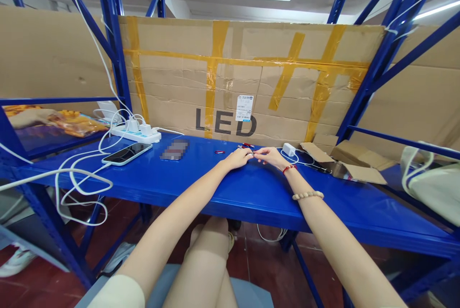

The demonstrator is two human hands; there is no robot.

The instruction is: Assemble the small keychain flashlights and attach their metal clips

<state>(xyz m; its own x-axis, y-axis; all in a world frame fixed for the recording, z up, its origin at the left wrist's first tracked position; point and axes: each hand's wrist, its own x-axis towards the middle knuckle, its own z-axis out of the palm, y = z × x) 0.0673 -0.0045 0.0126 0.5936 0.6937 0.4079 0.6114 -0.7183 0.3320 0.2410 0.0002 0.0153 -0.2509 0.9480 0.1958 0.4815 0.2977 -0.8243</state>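
The left hand (238,159) and right hand (270,156) rest on the shelf (187,178), likely for steadiness, fingertips meeting at something tiny, grip unclear, red bits (247,145) just beyond them.

I see a tiny piece (251,154), silvery with some red and too small to identify. It is pinched between the fingertips of my left hand (237,158) and right hand (271,156), just in front of the LED cardboard panel (226,121). Two red pieces (246,145) lie flat closer to that panel.
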